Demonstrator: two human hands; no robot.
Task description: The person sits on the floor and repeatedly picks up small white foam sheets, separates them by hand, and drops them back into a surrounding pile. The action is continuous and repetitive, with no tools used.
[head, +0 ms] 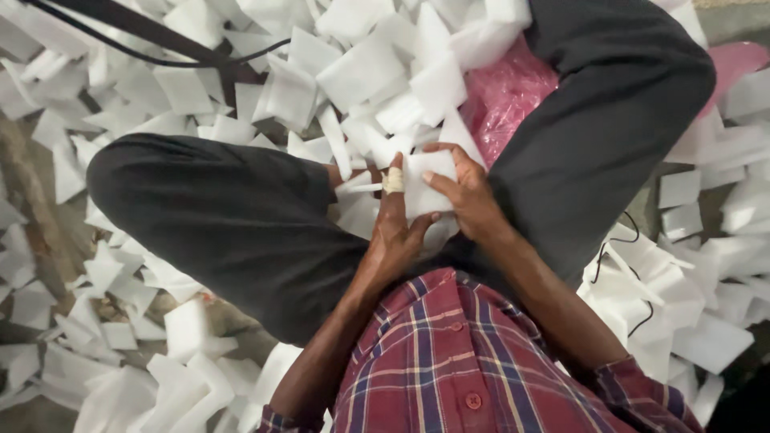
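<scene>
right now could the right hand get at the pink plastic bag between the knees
Probably yes. The pink plastic bag lies just beyond the right hand, with only loose white foam pieces over part of it. But both hands are holding a white foam sheet, so that hand isn't free.

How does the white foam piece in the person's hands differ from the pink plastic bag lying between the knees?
The flat white foam sheet is matte, smooth and roughly rectangular; the crinkled pink plastic bag is glossy, wrinkled and shapeless. The foam sheet is gripped by the left hand and right hand; the bag lies untouched beyond them, partly buried under loose white foam pieces. Both sit between the person's dark-trousered legs.
</scene>
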